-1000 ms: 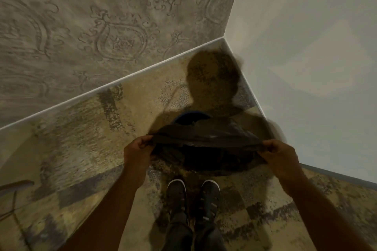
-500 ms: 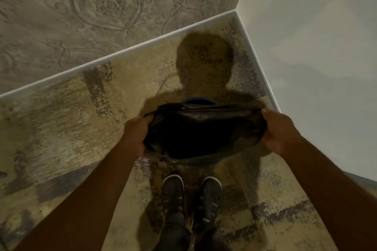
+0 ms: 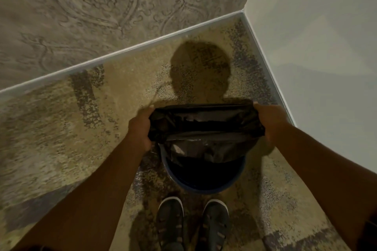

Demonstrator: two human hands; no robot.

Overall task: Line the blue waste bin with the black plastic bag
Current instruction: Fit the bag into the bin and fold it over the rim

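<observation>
A round blue waste bin [image 3: 206, 187] stands on the carpet just in front of my shoes, only its near rim showing. Above it hangs the black plastic bag [image 3: 206, 128], stretched wide with its mouth open, and its lower part droops into the bin. My left hand [image 3: 139, 128] grips the bag's left edge. At the bag's right edge is my right hand [image 3: 269, 120], closed on the plastic. The far half of the bin is hidden behind the bag.
I stand in a room corner: a patterned wall [image 3: 102, 6] ahead and to the left, a plain white wall [image 3: 326, 47] on the right, close to my right hand. Mottled carpet [image 3: 61, 128] covers the floor. My two dark shoes [image 3: 191, 224] are below the bin.
Both hands have pulled the bag's mouth wider and carried it away from me, so the bin's near rim now shows below it. The view has tilted further down.
</observation>
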